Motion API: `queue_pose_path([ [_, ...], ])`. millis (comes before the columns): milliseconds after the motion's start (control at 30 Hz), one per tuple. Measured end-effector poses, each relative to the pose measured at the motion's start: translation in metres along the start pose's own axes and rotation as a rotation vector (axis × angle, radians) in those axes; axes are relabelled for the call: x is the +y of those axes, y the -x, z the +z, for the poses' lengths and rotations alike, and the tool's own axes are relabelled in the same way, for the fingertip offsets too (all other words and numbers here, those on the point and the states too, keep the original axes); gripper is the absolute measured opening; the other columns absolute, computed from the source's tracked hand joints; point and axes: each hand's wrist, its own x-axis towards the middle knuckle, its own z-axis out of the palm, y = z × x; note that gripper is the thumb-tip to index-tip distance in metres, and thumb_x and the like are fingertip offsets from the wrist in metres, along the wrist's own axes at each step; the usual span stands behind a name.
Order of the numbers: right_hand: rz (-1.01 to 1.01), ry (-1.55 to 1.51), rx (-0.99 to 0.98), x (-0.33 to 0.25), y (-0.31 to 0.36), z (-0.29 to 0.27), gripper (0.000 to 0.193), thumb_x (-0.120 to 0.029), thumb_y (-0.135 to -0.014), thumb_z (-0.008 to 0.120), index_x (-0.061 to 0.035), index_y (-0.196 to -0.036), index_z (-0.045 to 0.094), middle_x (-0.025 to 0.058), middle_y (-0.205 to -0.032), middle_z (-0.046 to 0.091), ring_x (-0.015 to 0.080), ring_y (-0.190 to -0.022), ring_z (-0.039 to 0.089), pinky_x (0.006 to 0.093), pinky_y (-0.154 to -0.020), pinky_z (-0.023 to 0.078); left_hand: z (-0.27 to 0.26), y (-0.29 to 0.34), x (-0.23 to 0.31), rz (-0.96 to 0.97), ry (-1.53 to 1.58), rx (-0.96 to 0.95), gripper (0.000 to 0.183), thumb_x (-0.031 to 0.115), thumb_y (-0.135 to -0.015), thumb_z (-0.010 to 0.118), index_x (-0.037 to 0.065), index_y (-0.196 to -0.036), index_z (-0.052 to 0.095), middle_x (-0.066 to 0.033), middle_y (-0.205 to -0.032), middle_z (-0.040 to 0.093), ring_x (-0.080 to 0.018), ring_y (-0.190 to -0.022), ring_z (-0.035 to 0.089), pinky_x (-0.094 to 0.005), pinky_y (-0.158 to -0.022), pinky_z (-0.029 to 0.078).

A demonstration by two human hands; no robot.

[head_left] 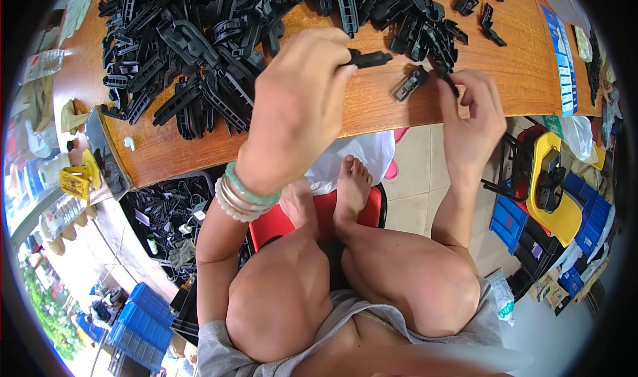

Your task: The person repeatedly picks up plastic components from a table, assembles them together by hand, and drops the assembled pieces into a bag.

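Note:
My left hand (296, 98), with bangles at the wrist, is raised over the front of the wooden table (372, 114). Its fingers and thumb pinch a dark, narrow black plastic part (372, 60) that points to the right. At the table's front edge, my right hand (477, 114) is closed, thumb and forefinger together on a slim black plastic piece (449, 82). Between the hands a small black plastic clip (412, 83) lies loose on the wood. A big heap of long, ribbed black plastic parts (193, 51) covers the table's left side.
A second heap of smaller black pieces (415, 18) lies at the far middle, with several strays to its right. A blue printed sheet (560, 61) lies near the right edge. Below right stands a yellow chair (555, 204); blue crates (139, 327) are at lower left.

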Motion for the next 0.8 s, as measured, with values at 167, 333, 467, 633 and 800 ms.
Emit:
queue_pose_path([
  [167,0.212,-0.612,0.02,-0.024,-0.003,-0.009,0.038,0.007,-0.079,0.062,0.0009,-0.117,0.057,0.0071,-0.085,0.063,0.0089,-0.069,0.059,0.0198,-0.057,0.048,-0.022,-0.005,0.014,-0.738,1.032,-0.108,0.026,0.006,-0.093,0.045,-0.012,-0.112,0.05,-0.0213,-0.102,0.061,-0.0209,-0.081,0.063,-0.0273,-0.072,0.051],
  [333,0.239,-1.015,-0.396,-0.03,0.001,-0.016,0.031,0.006,-0.084,0.055,0.0097,-0.115,0.054,0.0189,-0.102,0.063,0.0206,-0.086,0.065,0.03,-0.075,0.055,-0.017,0.001,0.017,-0.699,1.041,-0.235,0.033,0.008,-0.095,0.044,-0.012,-0.121,0.047,-0.0197,-0.098,0.061,-0.0206,-0.078,0.064,-0.0287,-0.068,0.052],
  [467,0.174,-1.227,-0.54,-0.035,0.003,-0.009,0.032,0.005,-0.08,0.061,0.0073,-0.111,0.057,0.0174,-0.1,0.062,0.0211,-0.085,0.063,0.0303,-0.075,0.053,-0.016,0.004,0.025,-0.848,1.066,-0.171,0.024,0.011,-0.094,0.049,-0.012,-0.101,0.055,-0.0135,-0.072,0.063,-0.0168,-0.063,0.064,-0.025,-0.057,0.052],
  [633,0.025,-0.883,-0.42,-0.039,0.006,-0.004,0.028,0.008,-0.07,0.068,-0.0007,-0.097,0.069,0.0091,-0.09,0.06,0.0145,-0.079,0.058,0.0235,-0.065,0.048,-0.011,0.007,0.03,-0.836,1.074,-0.172,0.022,0.011,-0.094,0.048,-0.01,-0.099,0.055,-0.0094,-0.072,0.062,-0.0141,-0.059,0.063,-0.0222,-0.051,0.05],
  [800,0.115,-0.817,-0.319,-0.048,0.011,-0.003,0.03,0.009,-0.071,0.068,0.0012,-0.099,0.067,0.0107,-0.093,0.061,0.0126,-0.077,0.058,0.0228,-0.065,0.047,-0.011,0.015,0.032,-0.607,0.974,-0.209,0.027,0.005,-0.09,0.054,-0.007,-0.114,0.054,-0.0078,-0.076,0.063,-0.0127,-0.066,0.063,-0.0244,-0.059,0.051],
])
